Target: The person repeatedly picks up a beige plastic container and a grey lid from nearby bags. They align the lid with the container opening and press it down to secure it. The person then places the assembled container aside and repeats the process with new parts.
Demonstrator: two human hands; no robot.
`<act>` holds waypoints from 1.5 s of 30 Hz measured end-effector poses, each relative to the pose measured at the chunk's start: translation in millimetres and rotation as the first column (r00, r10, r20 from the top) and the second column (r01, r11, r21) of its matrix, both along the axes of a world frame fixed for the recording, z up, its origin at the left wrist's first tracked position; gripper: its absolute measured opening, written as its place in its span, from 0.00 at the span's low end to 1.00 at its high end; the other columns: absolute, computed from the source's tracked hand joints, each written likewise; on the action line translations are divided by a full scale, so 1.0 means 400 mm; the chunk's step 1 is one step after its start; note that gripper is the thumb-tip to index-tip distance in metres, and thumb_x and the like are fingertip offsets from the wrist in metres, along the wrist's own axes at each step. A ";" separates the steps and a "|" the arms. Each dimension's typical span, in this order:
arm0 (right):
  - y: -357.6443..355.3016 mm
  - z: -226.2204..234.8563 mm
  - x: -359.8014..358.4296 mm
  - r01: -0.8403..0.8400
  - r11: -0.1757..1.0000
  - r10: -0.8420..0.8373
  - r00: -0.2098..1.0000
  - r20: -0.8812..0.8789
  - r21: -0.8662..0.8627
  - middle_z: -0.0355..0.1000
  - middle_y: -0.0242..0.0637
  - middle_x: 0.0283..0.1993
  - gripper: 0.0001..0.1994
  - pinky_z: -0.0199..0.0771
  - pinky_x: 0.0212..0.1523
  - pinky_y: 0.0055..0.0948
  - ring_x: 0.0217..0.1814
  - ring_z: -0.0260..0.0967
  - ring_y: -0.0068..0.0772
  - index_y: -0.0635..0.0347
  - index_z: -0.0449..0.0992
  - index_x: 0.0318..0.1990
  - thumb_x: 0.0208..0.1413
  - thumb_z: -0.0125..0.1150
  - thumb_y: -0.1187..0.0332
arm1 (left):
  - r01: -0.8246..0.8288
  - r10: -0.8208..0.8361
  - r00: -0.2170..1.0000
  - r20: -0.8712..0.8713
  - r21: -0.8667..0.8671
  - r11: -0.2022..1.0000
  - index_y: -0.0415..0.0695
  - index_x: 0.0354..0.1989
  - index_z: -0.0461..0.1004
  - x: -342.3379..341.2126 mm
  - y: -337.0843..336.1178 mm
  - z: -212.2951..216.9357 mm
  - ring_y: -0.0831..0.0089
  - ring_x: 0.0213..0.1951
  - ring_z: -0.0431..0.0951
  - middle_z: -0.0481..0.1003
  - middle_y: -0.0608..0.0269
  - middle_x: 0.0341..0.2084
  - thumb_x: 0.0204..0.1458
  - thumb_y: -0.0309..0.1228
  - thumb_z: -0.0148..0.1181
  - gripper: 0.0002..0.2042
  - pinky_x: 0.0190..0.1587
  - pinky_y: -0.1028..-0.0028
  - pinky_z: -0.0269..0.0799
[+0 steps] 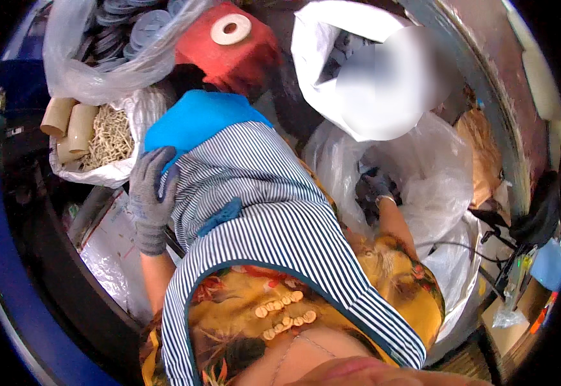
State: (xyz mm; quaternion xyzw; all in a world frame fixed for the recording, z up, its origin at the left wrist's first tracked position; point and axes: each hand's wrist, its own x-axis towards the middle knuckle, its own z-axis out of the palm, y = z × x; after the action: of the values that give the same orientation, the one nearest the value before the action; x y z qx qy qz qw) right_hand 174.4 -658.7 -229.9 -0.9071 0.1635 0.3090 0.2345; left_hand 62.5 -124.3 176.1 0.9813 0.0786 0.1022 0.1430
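Plastic of a clear bag (435, 167) surrounds the right hand (374, 188), which wears a dark glove and is pushed down into the bag's open mouth; the bag lies at the person's right side, directly under and around that hand, so the right hand is by far the nearer one; whether its fingers are clenched on anything inside I cannot tell, since the folds of the film hide them (only the back of the glove and a wrist band show). The bag's long axis runs roughly up and down the picture, from a white sack (332, 71) above to the crumpled film by the person's hip.

The left hand (150, 193), in a grey knit glove, lies flat and relaxed against the striped apron (274, 219) at the left hip, just below a blue patch (197, 119); it grips nothing that shows.

Farther out on the left stands a bag of pale small parts (110, 138) with cardboard tubes (68, 125) beside it; above that is a clear bag of grey discs (123, 29), and next to it a red block (229, 51) with a white ring (231, 29) on top.
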 end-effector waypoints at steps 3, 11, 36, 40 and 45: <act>0.152 0.498 0.089 0.235 0.899 -0.150 0.958 -0.243 0.370 0.72 0.40 0.54 0.23 0.66 0.56 0.27 0.56 0.66 0.32 0.65 0.73 0.54 0.54 0.67 0.62 | 0.027 -0.022 0.997 0.076 -0.068 0.997 0.42 0.49 0.77 0.003 0.014 -0.007 0.54 0.51 0.75 0.77 0.54 0.47 0.50 0.29 0.63 0.16 0.58 0.60 0.66; 0.383 0.825 0.213 -0.806 0.412 0.372 0.575 0.729 0.425 0.70 0.40 0.54 0.24 0.68 0.57 0.31 0.55 0.69 0.33 0.66 0.70 0.56 0.53 0.66 0.67 | 0.229 -0.295 0.955 0.036 -0.722 0.652 0.40 0.65 0.62 0.119 -0.056 0.000 0.61 0.59 0.70 0.69 0.52 0.60 0.53 0.30 0.63 0.29 0.62 0.64 0.65; 1.013 0.846 0.471 -0.586 0.579 0.155 0.762 0.629 0.567 0.74 0.30 0.35 0.12 0.68 0.31 0.23 0.32 0.68 0.19 0.62 0.76 0.43 0.58 0.65 0.63 | 0.120 0.513 0.851 0.113 -0.993 0.020 0.38 0.62 0.66 0.002 0.209 -0.159 0.68 0.49 0.77 0.75 0.55 0.50 0.67 0.39 0.48 0.21 0.52 0.71 0.72; 1.076 0.696 0.630 -0.789 0.603 0.408 0.432 0.804 0.118 0.71 0.47 0.57 0.22 0.68 0.53 0.43 0.55 0.70 0.45 0.62 0.72 0.56 0.58 0.61 0.59 | -0.048 0.712 0.686 0.146 -0.968 0.245 0.36 0.59 0.69 -0.168 0.249 -0.159 0.70 0.50 0.75 0.75 0.54 0.50 0.66 0.34 0.49 0.18 0.54 0.72 0.70; 1.062 0.627 0.703 -0.783 0.621 0.346 0.242 0.906 -0.028 0.68 0.55 0.60 0.30 0.63 0.63 0.40 0.61 0.66 0.51 0.69 0.67 0.60 0.60 0.60 0.52 | -0.496 0.888 0.399 0.229 -0.761 0.419 0.38 0.57 0.70 -0.459 0.404 -0.302 0.67 0.53 0.73 0.75 0.56 0.50 0.62 0.33 0.55 0.18 0.59 0.69 0.66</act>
State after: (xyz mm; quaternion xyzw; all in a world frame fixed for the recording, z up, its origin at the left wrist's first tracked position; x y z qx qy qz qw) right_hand 455.7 -233.9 21.0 -0.8454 -0.3990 -0.0861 0.3445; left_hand -121.2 37.4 55.1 0.6528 0.4823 0.4344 0.3906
